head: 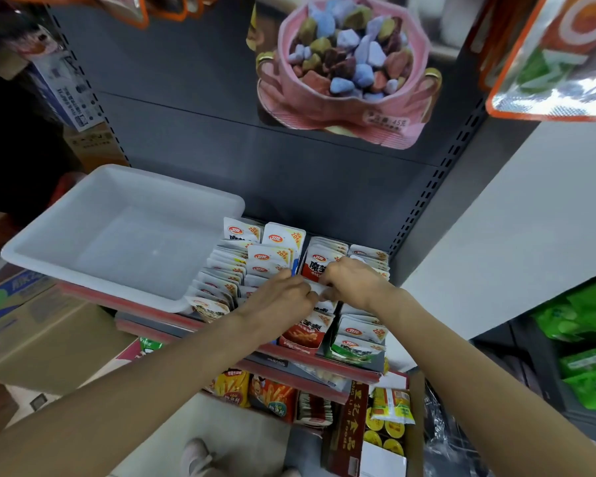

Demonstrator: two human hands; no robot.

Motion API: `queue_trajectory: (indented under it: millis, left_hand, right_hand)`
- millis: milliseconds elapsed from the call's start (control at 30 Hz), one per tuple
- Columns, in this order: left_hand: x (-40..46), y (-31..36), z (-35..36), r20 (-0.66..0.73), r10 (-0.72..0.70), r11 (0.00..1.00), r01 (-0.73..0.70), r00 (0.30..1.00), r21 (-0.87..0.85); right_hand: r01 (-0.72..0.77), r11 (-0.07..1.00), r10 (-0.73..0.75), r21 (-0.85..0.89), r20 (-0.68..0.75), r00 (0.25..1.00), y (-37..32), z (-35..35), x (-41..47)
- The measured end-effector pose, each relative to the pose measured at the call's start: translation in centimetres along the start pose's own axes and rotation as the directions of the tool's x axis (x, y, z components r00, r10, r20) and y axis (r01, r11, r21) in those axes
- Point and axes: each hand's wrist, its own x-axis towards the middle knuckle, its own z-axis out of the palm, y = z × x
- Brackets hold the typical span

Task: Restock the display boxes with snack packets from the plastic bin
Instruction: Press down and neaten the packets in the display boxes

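Both hands, left hand (283, 293) and right hand (350, 282), pinch one white packet (319, 290) together over the display boxes (356, 356); bin (117, 235) at ten o'clock looks empty; next I'd seat it upright.

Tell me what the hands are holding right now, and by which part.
Both hands pinch one white snack packet over the display boxes: the left hand at its left edge, the right hand at its right edge. The plastic bin goes unheld.
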Motion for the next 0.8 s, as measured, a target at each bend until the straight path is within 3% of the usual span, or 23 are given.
queue_trajectory:
  millis: [67, 200, 267, 333, 367, 433, 500, 800]
  left_hand:
    - [0.0, -0.2, 0.1, -0.034, -0.057, 0.998, 0.056, 0.998, -0.04]
    - [0.4, -0.5, 0.6, 0.056, -0.113, 0.991, 0.117, 0.992, -0.07]
    - [0.8, -0.4, 0.7, 0.063, -0.105, 0.994, 0.107, 0.992, -0.026]
    - [0.9, -0.3, 1.2, 0.066, -0.11, 0.994, 0.11, 0.992, -0.001]
    - [0.9, -0.2, 1.2, 0.071, -0.108, 0.994, 0.108, 0.992, 0.009]
    - [0.9, 0.0, 1.3, 0.082, -0.098, 0.995, 0.095, 0.992, 0.034]
    - [0.9, 0.3, 1.2, 0.098, -0.099, 0.994, 0.094, 0.99, 0.05]
    - [3.0, 0.5, 0.8, 0.109, -0.081, 0.991, 0.068, 0.991, 0.117]
  right_hand:
    - [0.025, 1.0, -0.025, -0.008, -0.011, 1.0, 0.1, 0.0, -0.1]
    - [0.065, 0.994, -0.067, 0.088, 0.027, 0.997, 0.6, 0.1, 0.1]
    - [0.056, 0.975, -0.03, 0.216, -0.123, 0.992, 1.6, -0.5, 0.5]
    - [-0.024, 0.976, 0.086, 0.217, -0.28, 0.956, 2.8, -1.3, 1.0]
    - [-0.094, 0.975, 0.146, 0.204, -0.261, 0.954, 3.4, -1.6, 1.3]
    - [-0.207, 0.958, 0.227, 0.199, -0.086, 0.97, 4.2, -1.7, 1.9]
    - [-0.22, 0.96, 0.218, 0.171, 0.03, 0.976, 4.3, -1.3, 2.6]
    - [-0.174, 0.972, 0.174, 0.155, 0.012, 0.985, 4.4, -1.4, 2.6]
